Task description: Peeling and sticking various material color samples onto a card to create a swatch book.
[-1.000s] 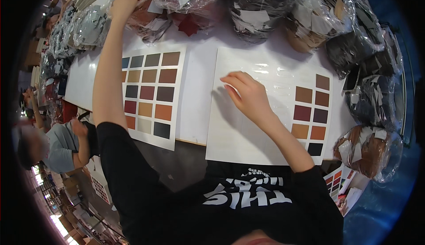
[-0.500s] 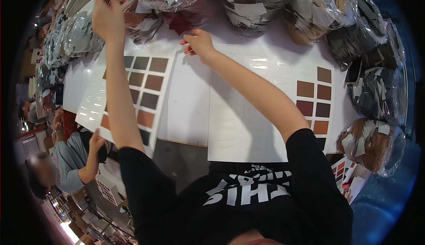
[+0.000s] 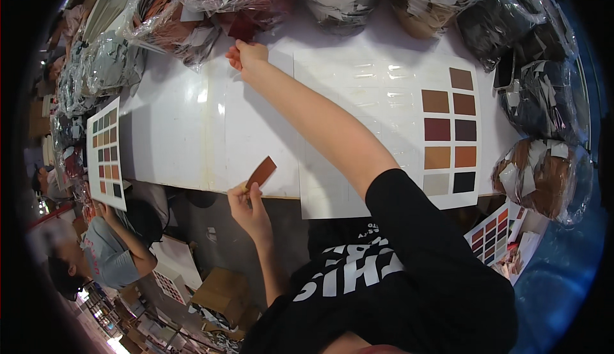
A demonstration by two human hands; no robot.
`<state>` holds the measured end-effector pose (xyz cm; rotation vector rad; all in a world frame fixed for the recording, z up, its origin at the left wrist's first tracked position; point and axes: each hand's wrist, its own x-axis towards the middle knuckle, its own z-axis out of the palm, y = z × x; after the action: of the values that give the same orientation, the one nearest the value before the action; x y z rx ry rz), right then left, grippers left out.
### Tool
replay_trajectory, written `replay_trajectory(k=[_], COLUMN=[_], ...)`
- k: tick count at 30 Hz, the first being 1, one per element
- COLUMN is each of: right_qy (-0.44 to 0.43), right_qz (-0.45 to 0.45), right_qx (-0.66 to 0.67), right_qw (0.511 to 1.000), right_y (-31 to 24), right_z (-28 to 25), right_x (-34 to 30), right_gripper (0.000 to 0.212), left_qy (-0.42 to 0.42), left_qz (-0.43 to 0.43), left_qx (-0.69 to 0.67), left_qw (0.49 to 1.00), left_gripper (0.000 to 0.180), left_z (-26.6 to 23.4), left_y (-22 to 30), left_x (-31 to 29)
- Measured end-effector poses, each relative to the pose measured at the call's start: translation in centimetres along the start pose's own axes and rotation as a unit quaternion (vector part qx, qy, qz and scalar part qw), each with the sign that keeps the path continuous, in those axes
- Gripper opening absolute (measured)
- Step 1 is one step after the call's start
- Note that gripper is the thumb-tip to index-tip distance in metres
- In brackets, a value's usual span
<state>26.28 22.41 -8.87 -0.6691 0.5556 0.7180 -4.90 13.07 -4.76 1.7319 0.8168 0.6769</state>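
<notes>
A reddish-brown swatch (image 3: 261,172) stands up from my left hand (image 3: 251,212), pinched between thumb and fingers just off the table's front edge. Reaching across the table, my right hand (image 3: 248,60) has its fingers loosely bent and partly apart, and nothing shows between them. Its thumb side is close to a dark red swatch (image 3: 242,26) that pokes out of a plastic bag; whether they touch I cannot tell. Under my right forearm lies a white sample card (image 3: 332,188), with coloured swatches in its right-hand columns and bare adhesive strips farther left.
Plastic bags of swatches line the far side, among them an orange-brown one (image 3: 160,18) and a grey one (image 3: 339,2). A brown bag (image 3: 537,175) sits at right. At left, a person in grey (image 3: 115,251) holds a filled sample card (image 3: 105,156). A cardboard box (image 3: 220,293) stands below.
My left hand has come back from the far bags toward my body, now with a reddish-brown swatch. The filled card beneath that arm has moved left with the other person. My right hand has shifted slightly left.
</notes>
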Motion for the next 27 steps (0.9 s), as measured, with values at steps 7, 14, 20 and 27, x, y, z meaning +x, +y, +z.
replay_trajectory(k=[7,14,20,27], right_qy=[-0.044,-0.151,-0.047,0.101], right_qz=[-0.01,-0.475,-0.447,-0.236], right_qx=[-0.038,-0.569,-0.633,-0.483], right_qw=[0.998,0.654,0.631,0.837], right_y=[-1.9,-9.1,-16.8,-15.2], right_z=[-1.8,-13.3,-22.3,-30.4], right_x=[-2.2,-14.8,-26.5,-30.8], right_gripper=[0.015,0.01,0.015,0.014], left_qy=[-0.037,-0.047,-0.151,-0.347], left_qz=[0.003,0.016,0.002,0.154], left_qx=[-0.05,-0.026,0.021,0.142], left_qw=[0.998,0.998,0.988,0.914], left_gripper=[0.007,0.009,0.009,0.011], left_z=[1.9,2.6,4.5,8.5], left_y=[1.7,2.1,3.7,5.8], left_x=[-1.5,-2.4,-3.9,-6.5])
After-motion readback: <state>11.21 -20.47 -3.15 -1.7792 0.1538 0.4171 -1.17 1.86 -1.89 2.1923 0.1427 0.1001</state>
